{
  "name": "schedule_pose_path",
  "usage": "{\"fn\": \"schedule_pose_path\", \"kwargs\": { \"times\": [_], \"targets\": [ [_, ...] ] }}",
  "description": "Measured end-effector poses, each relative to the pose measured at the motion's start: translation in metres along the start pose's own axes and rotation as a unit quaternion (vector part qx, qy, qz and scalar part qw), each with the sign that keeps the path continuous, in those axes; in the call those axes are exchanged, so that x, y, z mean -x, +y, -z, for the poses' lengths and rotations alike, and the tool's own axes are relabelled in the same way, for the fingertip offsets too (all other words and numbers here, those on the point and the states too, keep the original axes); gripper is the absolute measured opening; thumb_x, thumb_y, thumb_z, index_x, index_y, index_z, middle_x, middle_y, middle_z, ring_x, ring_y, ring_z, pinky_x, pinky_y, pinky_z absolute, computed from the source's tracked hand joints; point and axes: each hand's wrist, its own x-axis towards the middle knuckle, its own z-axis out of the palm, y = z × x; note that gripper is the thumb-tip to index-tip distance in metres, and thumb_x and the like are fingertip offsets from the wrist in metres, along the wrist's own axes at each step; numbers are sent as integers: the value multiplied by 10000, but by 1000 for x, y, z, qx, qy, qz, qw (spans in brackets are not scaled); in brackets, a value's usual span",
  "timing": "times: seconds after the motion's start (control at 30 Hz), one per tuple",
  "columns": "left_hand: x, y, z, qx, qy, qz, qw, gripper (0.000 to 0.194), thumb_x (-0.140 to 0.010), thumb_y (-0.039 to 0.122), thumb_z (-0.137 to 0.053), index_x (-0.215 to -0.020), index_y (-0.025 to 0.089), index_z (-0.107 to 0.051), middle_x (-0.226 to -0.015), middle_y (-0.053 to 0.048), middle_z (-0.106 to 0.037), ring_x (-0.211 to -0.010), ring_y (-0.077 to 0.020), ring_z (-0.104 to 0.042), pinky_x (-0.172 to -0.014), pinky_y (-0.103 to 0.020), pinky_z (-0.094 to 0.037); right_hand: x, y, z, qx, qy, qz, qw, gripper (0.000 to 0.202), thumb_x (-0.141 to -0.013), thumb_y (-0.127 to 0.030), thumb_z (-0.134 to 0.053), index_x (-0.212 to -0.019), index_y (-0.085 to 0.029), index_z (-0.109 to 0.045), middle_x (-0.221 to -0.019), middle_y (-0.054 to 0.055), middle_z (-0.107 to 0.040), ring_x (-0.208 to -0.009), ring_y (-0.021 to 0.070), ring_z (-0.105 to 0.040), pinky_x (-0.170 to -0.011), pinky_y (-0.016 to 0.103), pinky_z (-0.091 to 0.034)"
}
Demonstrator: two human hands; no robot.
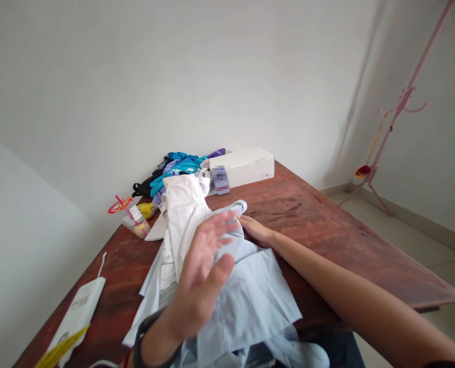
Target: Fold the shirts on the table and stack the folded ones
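pale blue shirt (252,286) right in front of me, folks, lying rumpled at the near side of the dark reddish table (308,209), its lower part spilling towards the near edge. my left hand (200,273) is up over it, wide, fingers spread and thumb apart, nothing in its grasp, a touch blurred, with a black band (138,340) round the wrist. it covers part of the cloth from my view, so whether it brushes the fabric i can't tell.

over to my right hand (257,231): it's low at the far right part of the shirt, touching the cloth beside a rolled-looking fold. its fingertips are partly hidden, so i can't call it pinched or loose. that forearm stretches in across the table's right side.

just left of the shirt, a white striped garment (185,199) runs away from me, on top of other pale cloth. beyond it there's a heap of clothes (183,164) in blue, purple and black by the wall (220,76), and a white box (246,167) to its right, with a small pack (222,181) at the box's front left corner. a clear cup (138,225) with a red straw leans at the left, and nearer me lies a long white object (77,306) with a yellow strip (64,347) across its near end. off to the far right, 1 pink coat rack (402,105) stands on the floor (407,225).
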Motion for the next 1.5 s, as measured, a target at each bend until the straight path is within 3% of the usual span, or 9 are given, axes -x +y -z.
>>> {"fn": "schedule_pose_path", "kwargs": {
  "times": [0.07,0.17,0.3,0.4,0.5,0.63,0.97,1.27,1.5],
  "targets": [
    [-28,-32,12,-59,64,17,996,669,-984,533,-600,-1555,264,-379,-1627,-151,-391,-1490,-327,-404,-1200,-528,-384,1,-3,-2,-45,9,-11,999,572,-868,-733,-626,-1069,-200,-680,-887,73,-756,-835,246,-708,-740,376,-587],
    [-64,-81,30,-96,38,109,989,899,-821,517,-802,-1546,184,-386,-1659,-209,-310,-1550,-374,-274,-1254,-561,-257,3,-8,-6,-123,7,-13,992,508,-838,-674,-699,-1018,-199,-677,-903,65,-755,-883,247,-719,-818,383,-577],
    [-85,-114,34,26,-74,167,983,917,-762,506,-861,-1508,164,-452,-1569,-210,-464,-1440,-358,-468,-1190,-495,-391,8,-12,-7,-190,-25,-7,981,418,-815,-577,-763,-981,-203,-683,-895,54,-757,-864,244,-729,-856,388,-570],
    [-88,-118,24,167,-157,161,960,727,-806,488,-830,-1398,151,-576,-1362,-157,-662,-1252,-314,-632,-1088,-455,-490,11,-14,-7,-181,-46,-36,982,389,-788,-554,-789,-915,-198,-695,-827,43,-743,-796,231,-716,-792,354,-569],
    [-88,-120,12,215,-178,162,946,585,-808,470,-832,-1269,148,-672,-1223,-127,-731,-1148,-296,-679,-1040,-431,-511,11,-12,-8,-148,-39,-60,986,386,-737,-523,-838,-911,-200,-719,-814,33,-737,-809,222,-708,-795,327,-556],
    [-83,-130,-1,185,-132,120,966,521,-756,417,-879,-1173,149,-720,-1142,-110,-754,-1087,-273,-688,-1016,-406,-510,6,-4,-9,-97,-14,-62,993,438,-711,-575,-855,-881,-190,-736,-803,34,-730,-802,220,-693,-795,327,-543],
    [-76,-145,-12,157,35,88,983,469,-787,501,-805,-1087,145,-751,-1090,-98,-765,-1103,-301,-676,-1008,-404,-512,9,-4,-4,-68,-16,-38,997,517,-864,-668,-698,-964,-164,-747,-886,61,-756,-847,230,-696,-835,343,-528],
    [-76,-153,-12,233,71,175,954,418,-796,431,-748,-1098,144,-727,-1144,-101,-757,-1156,-347,-650,-1003,-406,-504,10,-2,-2,62,-47,-56,995,529,-792,-640,-775,-940,-133,-750,-853,62,-746,-774,196,-660,-769,314,-508],
    [-77,-160,-14,192,14,120,974,372,-769,348,-713,-1103,185,-721,-1208,-72,-745,-1228,-325,-626,-1090,-380,-455,3,10,-3,240,-10,41,970,376,-830,-522,-699,-802,-147,-706,-786,33,-696,-762,196,-607,-741,316,-479]
  ]
}}
